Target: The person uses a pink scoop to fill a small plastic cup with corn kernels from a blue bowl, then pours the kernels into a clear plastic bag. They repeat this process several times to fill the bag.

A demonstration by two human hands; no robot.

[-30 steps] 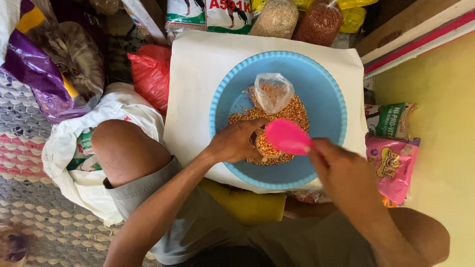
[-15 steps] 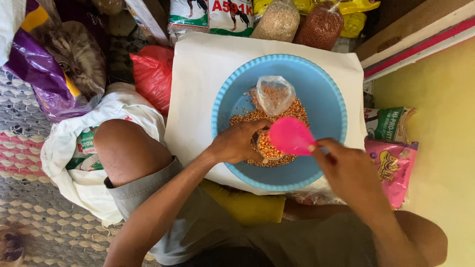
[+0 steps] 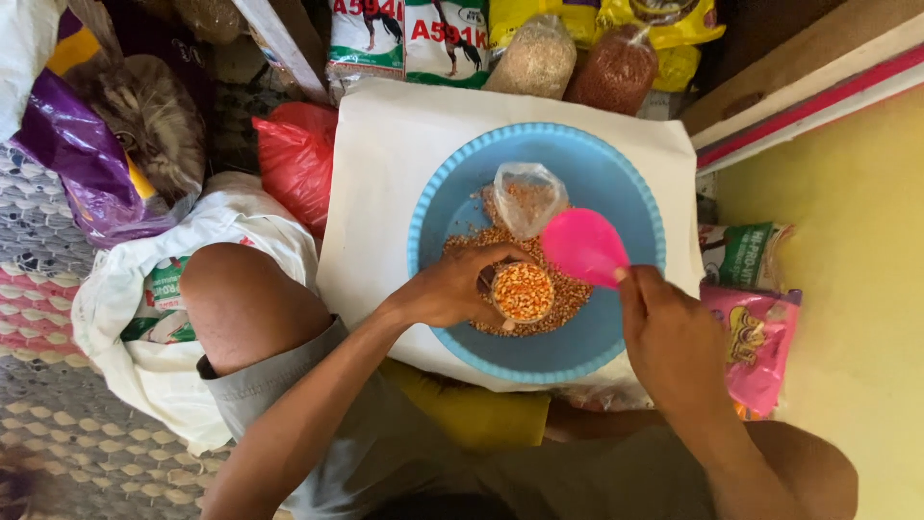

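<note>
The left hand curls around a small cup of corn kernels inside the blue basin. Just right of it, the right hand pinches a pink scoop (handle toward the wrist), bowl over the cup's far rim.

Both arms are bare all the way up, no sleeves, no watch or bands, no rings that I can see. The left hand and right hand are bare too, no gloves. Grey shorts, hemmed edge just above the bare knee on the left, and the fabric looks soft and a bit creased. There's a strip of mustard yellow cloth at the near middle, probably the shirt hem, can't tell for sure.
</note>
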